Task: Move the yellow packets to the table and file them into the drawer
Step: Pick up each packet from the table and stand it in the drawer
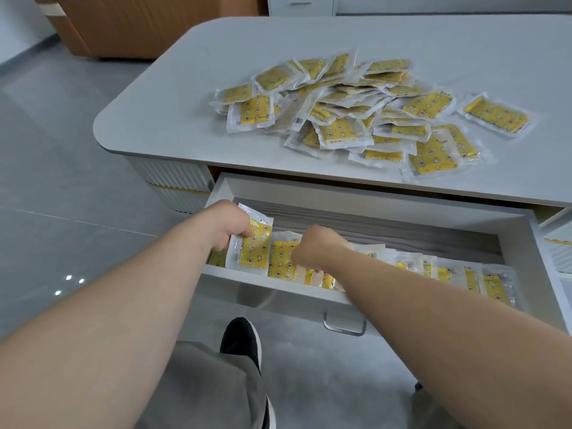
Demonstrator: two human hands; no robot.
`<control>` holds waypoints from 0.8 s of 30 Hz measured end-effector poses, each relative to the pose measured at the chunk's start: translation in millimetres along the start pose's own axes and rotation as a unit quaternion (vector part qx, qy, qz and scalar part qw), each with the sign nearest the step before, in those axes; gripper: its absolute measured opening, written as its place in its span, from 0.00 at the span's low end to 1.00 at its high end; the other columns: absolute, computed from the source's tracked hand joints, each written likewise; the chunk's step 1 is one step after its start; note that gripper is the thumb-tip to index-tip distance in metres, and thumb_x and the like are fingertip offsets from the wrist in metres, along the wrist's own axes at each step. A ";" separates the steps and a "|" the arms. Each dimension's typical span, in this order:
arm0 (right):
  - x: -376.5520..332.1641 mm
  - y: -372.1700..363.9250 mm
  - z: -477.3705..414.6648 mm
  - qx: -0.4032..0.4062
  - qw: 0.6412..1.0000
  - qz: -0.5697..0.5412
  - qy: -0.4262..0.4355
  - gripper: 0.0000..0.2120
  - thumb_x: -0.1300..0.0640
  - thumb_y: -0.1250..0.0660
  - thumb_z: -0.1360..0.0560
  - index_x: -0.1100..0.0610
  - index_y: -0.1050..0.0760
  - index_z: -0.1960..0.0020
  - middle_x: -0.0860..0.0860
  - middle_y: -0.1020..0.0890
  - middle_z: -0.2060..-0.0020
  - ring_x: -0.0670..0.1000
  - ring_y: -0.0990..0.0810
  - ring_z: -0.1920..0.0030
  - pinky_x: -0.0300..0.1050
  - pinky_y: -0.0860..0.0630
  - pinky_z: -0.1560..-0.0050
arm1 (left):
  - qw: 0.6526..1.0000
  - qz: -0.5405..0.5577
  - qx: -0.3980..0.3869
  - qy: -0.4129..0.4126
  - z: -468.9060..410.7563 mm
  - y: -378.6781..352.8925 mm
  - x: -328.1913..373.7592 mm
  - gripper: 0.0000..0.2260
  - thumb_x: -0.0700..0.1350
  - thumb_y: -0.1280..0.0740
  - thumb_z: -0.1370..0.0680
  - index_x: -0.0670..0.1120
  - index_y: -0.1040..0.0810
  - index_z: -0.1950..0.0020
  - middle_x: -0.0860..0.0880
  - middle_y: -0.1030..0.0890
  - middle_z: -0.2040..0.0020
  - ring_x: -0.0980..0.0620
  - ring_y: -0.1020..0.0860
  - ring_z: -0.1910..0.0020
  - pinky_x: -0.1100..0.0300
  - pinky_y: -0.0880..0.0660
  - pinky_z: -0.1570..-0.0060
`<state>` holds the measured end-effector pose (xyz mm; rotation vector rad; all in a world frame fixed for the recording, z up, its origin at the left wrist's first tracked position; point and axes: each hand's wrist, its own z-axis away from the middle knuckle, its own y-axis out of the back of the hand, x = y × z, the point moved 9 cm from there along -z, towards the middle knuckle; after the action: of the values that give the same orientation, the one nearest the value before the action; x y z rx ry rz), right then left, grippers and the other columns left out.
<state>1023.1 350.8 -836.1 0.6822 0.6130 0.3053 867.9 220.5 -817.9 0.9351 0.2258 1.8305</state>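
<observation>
A loose pile of yellow packets (356, 109) in clear wrappers lies on the grey table (173, 97). Below its front edge the white drawer (371, 199) is pulled out. A row of yellow packets (448, 272) stands on edge along the drawer's front wall. My left hand (227, 224) is inside the drawer at its left end, gripping an upright yellow packet (252, 249). My right hand (318, 247) is just to the right, its fingers pressed down among the filed packets (283, 258); the fingertips are hidden.
The drawer's metal handle (345, 326) hangs under its front. My black shoe (243, 339) and grey trouser leg are on the tiled floor below. A brown cabinet (148, 26) stands at the back left. A second drawer (557, 236) shows at the right edge.
</observation>
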 end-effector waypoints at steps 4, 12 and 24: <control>-11.9 -10.4 -3.1 -0.055 0.953 -0.295 -0.032 0.09 0.59 0.33 0.24 0.63 0.18 0.49 0.55 0.21 0.63 0.53 0.25 0.64 0.43 0.31 0.67 | 0.999 0.047 -0.020 -0.010 0.5 -7.9 5.2 0.14 0.28 0.31 0.24 0.37 0.25 0.40 0.36 0.20 0.40 0.35 0.21 0.41 0.41 0.25 0.37; -11.0 -7.1 -17.5 -0.047 0.960 -0.274 -0.026 0.05 0.64 0.34 0.19 0.65 0.24 0.52 0.56 0.18 0.69 0.55 0.14 0.59 0.48 0.16 0.51 | 0.946 -0.261 0.071 -0.180 0.5 0.5 23.2 0.13 0.46 0.38 0.17 0.48 0.23 0.33 0.45 0.21 0.34 0.44 0.22 0.39 0.52 0.25 0.38; -7.6 -8.9 -22.5 -0.065 0.964 -0.250 -0.067 0.10 0.68 0.35 0.20 0.65 0.27 0.60 0.58 0.20 0.65 0.52 0.19 0.68 0.46 0.17 0.52 | 0.847 -0.494 0.023 -0.195 -14.3 -17.0 8.9 0.22 0.45 0.36 0.20 0.53 0.30 0.26 0.47 0.26 0.30 0.44 0.26 0.34 0.54 0.26 0.38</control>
<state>1003.9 351.9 -852.5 0.3988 0.6077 -0.1689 868.4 239.5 -832.5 0.9431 0.4041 0.6678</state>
